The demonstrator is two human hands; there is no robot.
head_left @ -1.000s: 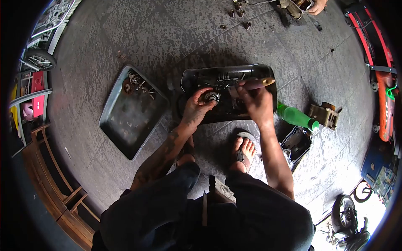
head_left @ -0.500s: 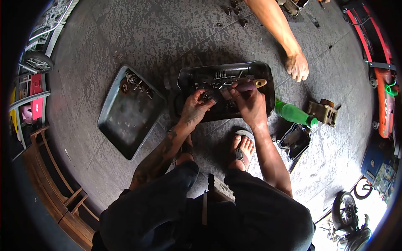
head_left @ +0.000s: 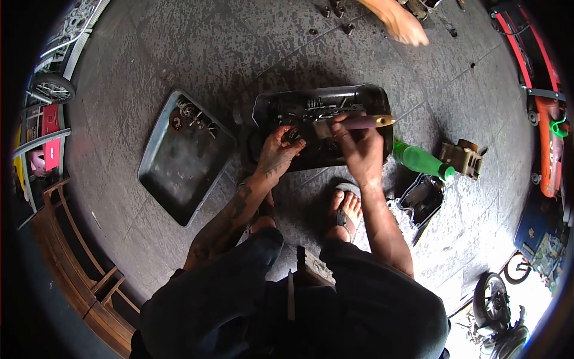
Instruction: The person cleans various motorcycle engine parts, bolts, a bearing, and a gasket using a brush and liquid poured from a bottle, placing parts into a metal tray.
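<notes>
Grey floor (head_left: 209, 60), black parts tray (head_left: 320, 163) — left hand (head_left: 278, 154), grip closed round dark part (head_left: 293, 135), right hand (head_left: 363, 152), grip closed on brush (head_left: 368, 122).

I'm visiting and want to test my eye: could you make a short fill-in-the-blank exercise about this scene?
The yellow-ended, purple-handled brush is in the camera wearer's ____ hand.
The translucent plastic bottle is coloured ____.
In this view, the shallow grey rectangular tray lies to the ____ of the black rectangular tub.

Missing words: right; green; left.
</notes>
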